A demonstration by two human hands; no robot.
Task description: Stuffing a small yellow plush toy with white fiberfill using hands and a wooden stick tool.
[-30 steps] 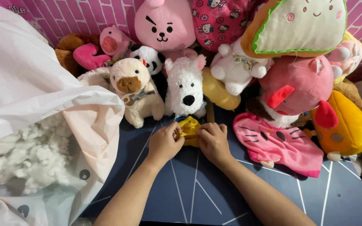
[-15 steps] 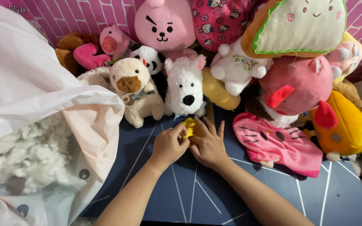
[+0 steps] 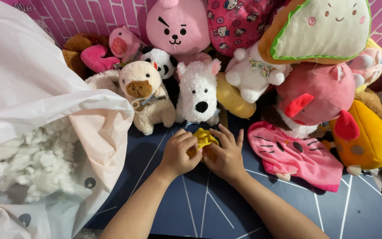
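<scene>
A small yellow fabric piece (image 3: 204, 138) lies crumpled on the dark blue mat (image 3: 217, 208), just in front of a white plush dog (image 3: 198, 92). My left hand (image 3: 181, 152) is curled around its left side. My right hand (image 3: 225, 152) presses on it from the right, fingers spread over it. Both hands grip the yellow piece together, and most of it is hidden between them.
A large translucent plastic bag (image 3: 36, 106) holding white stuffing (image 3: 27, 163) fills the left side. Plush toys crowd the back: a beige capybara (image 3: 144, 95), a pink rabbit (image 3: 177, 24), a sandwich cushion (image 3: 319, 28). A flat pink cat skin (image 3: 295, 155) and an orange plush (image 3: 370, 137) lie right.
My two hands have closed in tighter on the yellow piece and bunched it up; less of it shows than a second ago. Nothing else has moved.
</scene>
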